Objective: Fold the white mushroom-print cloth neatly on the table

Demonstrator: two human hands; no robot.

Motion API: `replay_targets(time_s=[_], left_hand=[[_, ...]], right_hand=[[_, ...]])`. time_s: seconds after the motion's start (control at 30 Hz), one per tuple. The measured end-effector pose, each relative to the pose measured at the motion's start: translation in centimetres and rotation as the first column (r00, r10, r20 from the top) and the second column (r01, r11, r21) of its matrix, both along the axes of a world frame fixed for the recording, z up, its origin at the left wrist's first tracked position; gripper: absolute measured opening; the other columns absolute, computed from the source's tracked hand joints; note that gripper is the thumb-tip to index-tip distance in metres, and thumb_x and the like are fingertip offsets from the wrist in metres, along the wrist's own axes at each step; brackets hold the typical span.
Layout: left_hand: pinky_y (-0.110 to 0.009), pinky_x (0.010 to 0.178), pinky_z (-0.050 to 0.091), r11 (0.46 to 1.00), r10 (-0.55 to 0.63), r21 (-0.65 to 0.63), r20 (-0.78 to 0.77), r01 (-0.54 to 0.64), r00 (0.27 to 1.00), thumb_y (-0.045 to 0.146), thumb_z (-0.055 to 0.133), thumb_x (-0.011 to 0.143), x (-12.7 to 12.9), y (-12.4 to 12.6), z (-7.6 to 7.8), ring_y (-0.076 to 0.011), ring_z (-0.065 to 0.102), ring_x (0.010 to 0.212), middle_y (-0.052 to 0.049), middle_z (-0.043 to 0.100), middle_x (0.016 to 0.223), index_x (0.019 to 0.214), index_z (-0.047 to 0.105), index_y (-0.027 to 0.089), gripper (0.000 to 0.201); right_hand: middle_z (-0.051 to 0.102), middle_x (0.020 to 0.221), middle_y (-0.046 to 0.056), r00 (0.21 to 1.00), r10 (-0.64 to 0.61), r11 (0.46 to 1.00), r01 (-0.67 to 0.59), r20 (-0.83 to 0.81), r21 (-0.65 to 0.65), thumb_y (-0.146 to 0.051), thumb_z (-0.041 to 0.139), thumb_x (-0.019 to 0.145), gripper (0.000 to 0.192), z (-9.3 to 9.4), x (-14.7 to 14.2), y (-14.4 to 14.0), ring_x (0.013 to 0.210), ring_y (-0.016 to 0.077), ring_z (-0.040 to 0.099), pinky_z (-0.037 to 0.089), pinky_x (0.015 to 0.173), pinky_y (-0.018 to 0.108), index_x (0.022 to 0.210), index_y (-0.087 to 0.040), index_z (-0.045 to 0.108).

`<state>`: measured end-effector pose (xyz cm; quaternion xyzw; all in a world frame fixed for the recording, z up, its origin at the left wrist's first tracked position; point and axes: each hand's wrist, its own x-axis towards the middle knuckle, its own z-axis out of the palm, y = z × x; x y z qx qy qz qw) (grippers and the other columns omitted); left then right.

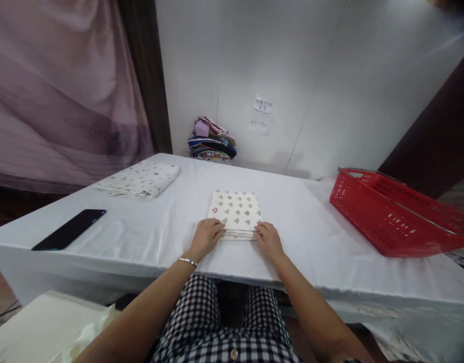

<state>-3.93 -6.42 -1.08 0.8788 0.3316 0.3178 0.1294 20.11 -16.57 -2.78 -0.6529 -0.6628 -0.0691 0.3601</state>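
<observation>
A folded white cloth (236, 209) printed with small grey and green tree-like shapes lies in front of me, its stacked layers showing along the near edge. At its near left corner, my left hand (207, 236) has its fingers closed on the edge; a silvery bracelet circles that wrist. My right hand (269, 240) grips the near right corner in the same way. Both thumbs are at the near side, and the fingertips rest on the top layer. The cloth lies flat on the white-covered table (171, 217).
Another folded patterned cloth (141, 177) lies at the back left, with a black phone (70, 229) nearer me. A stack of folded fabrics (212, 143) stands against the wall. On the right sits a red plastic basket (391, 217). Paper notes (260, 118) hang on the wall.
</observation>
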Motion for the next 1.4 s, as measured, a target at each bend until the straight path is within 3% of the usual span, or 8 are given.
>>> replay_targets(time_s=[0.27,0.6,0.77,0.9,1.0,1.2,1.3,1.4], left_hand=[[-0.042,0.088,0.037,0.994,0.088,-0.063,0.048,-0.085,0.995,0.028,0.056,0.079,0.4,0.2,0.3,-0.0226,0.057,0.090,-0.003,0.066,0.090,0.079,0.068,0.025,0.012],[-0.039,0.084,0.036,0.984,-0.024,0.175,-0.100,0.041,0.995,0.027,0.043,0.090,-0.7,-0.3,0.2,-0.0204,0.055,0.086,-0.006,0.064,0.085,0.083,0.065,0.021,0.024],[-0.037,0.080,0.038,0.984,0.017,0.179,-0.124,0.006,0.992,0.037,0.040,0.092,1.1,0.3,1.9,-0.0172,0.054,0.074,-0.004,0.060,0.071,0.070,0.063,0.019,0.037],[-0.038,0.091,0.038,0.981,-0.011,0.192,-0.054,0.021,0.998,0.035,0.044,0.091,4.4,1.2,2.9,-0.0205,0.054,0.101,-0.008,0.064,0.104,0.090,0.065,0.018,0.027],[-0.044,0.101,0.032,0.978,-0.064,0.185,-0.177,0.097,0.982,0.040,0.048,0.088,6.0,1.6,2.1,-0.0256,0.042,0.123,-0.010,0.053,0.130,0.113,0.059,0.020,0.034],[-0.052,0.106,0.023,0.982,-0.031,0.171,-0.282,0.082,0.959,0.042,0.036,0.092,5.9,1.1,-0.2,-0.0276,0.036,0.129,-0.010,0.047,0.137,0.128,0.050,0.021,0.043],[-0.053,0.106,0.022,0.983,-0.029,0.169,-0.270,0.077,0.962,0.041,0.038,0.092,5.9,1.0,-0.3,-0.0290,0.036,0.129,-0.011,0.047,0.137,0.128,0.050,0.021,0.043],[-0.053,0.107,0.022,0.985,-0.034,0.157,-0.242,0.074,0.970,0.042,0.039,0.091,6.0,1.0,-0.1,-0.0290,0.037,0.129,-0.012,0.048,0.136,0.128,0.049,0.021,0.044]], right_hand=[[0.061,0.100,0.007,1.000,-0.017,0.999,0.017,0.005,0.037,-0.017,0.045,0.088,0.022,0.1,-0.5,0.1,0.094,0.0217,0.052,0.042,0.083,0.037,0.093,-0.020,0.066],[0.060,0.096,0.007,0.997,0.046,0.997,-0.051,0.066,0.066,-0.019,0.045,0.090,0.023,-0.3,-0.2,-1.3,0.092,0.0209,0.051,0.042,0.081,0.036,0.097,-0.020,0.067],[0.058,0.096,0.008,0.993,0.041,0.994,-0.051,0.109,0.093,-0.017,0.045,0.089,0.026,-0.8,-0.3,-1.1,0.092,0.0206,0.050,0.042,0.079,0.036,0.102,-0.021,0.067],[0.059,0.093,0.007,0.989,0.021,0.993,-0.039,0.147,0.116,-0.016,0.048,0.088,0.023,-0.6,-0.6,-0.9,0.090,0.0198,0.050,0.042,0.079,0.035,0.098,-0.020,0.068],[0.059,0.092,0.006,0.986,0.022,0.993,-0.041,0.167,0.111,-0.014,0.047,0.087,0.023,-0.5,-0.7,-1.4,0.090,0.0191,0.051,0.041,0.081,0.036,0.098,-0.021,0.067],[0.062,0.091,0.005,0.991,0.036,0.995,-0.048,0.130,0.092,-0.014,0.048,0.085,0.021,0.1,-0.7,-1.8,0.089,0.0190,0.054,0.041,0.083,0.037,0.091,-0.020,0.067],[0.063,0.091,0.005,0.994,0.081,0.988,-0.090,0.078,0.122,-0.017,0.046,0.086,0.021,2.2,-1.3,0.4,0.089,0.0184,0.056,0.042,0.084,0.036,0.089,-0.020,0.067],[0.061,0.110,0.008,0.991,0.122,0.979,-0.128,0.047,0.158,-0.020,0.043,0.088,0.025,4.5,-2.0,4.0,0.105,0.0194,0.053,0.041,0.092,0.037,0.100,-0.020,0.065]])
